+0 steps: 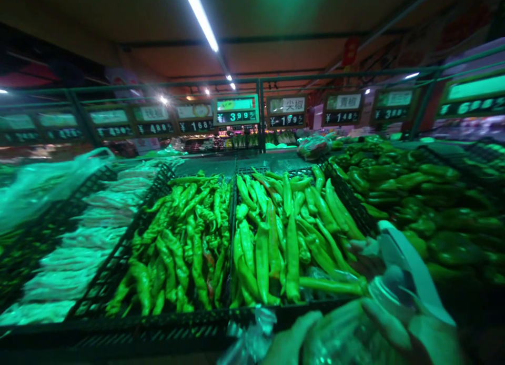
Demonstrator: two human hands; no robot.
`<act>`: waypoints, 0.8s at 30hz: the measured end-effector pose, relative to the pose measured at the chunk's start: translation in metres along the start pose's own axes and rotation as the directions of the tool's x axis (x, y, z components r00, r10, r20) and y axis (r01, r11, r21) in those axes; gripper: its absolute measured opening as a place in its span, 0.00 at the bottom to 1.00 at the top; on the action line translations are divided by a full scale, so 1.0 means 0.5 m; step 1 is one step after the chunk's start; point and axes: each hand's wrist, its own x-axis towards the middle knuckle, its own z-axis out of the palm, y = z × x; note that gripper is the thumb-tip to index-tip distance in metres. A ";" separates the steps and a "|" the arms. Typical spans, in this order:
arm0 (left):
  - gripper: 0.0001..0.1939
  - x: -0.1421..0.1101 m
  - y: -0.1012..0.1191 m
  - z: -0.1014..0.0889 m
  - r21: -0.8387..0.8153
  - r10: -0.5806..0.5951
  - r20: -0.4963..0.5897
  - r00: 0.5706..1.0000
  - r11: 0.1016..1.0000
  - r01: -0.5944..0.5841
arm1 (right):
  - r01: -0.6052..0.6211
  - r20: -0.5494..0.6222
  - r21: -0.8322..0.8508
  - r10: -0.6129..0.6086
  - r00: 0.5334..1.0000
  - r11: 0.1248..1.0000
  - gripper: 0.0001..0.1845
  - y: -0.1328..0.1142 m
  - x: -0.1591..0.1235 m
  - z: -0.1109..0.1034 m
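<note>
At the bottom right is a clear plastic bag (pixel 339 338) with green contents that look like peppers. My left hand (pixel 294 336) is closed on its near left side. On the bag's right side, my right hand (pixel 418 323) has its fingers bent around the gathered plastic. A pale curved object (pixel 414 270) rises beside the right hand; its kind is unclear. Blurred finger-like shapes show just left of it. Beyond the hands, long green peppers (pixel 292 254) fill a black crate. One pepper (pixel 331 285) lies crosswise close to the bag.
Wrinkled green peppers (pixel 177 254) fill the crate to the left, with pale bundled produce (pixel 90 239) past it. Darker green peppers (pixel 434 207) are heaped on the right. Price signs (pixel 235 110) hang from a rail behind. A black crate edge (pixel 158 323) runs along the front.
</note>
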 end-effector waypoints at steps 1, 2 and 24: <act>0.38 0.015 -0.013 0.005 -0.017 -0.039 -0.008 0.999 0.999 0.038 | 0.009 0.009 -0.001 -0.009 1.000 1.000 0.41 -0.003 0.000 0.005; 0.44 0.029 -0.024 0.008 -0.036 -0.082 -0.016 0.997 0.996 0.081 | 0.020 0.021 -0.008 -0.020 1.000 1.000 0.41 -0.007 0.001 0.009; 0.41 -0.092 -0.053 -0.043 -0.217 0.007 -0.286 0.958 0.973 -0.072 | 0.187 0.426 0.051 -0.191 0.884 0.981 0.40 -0.074 0.030 0.158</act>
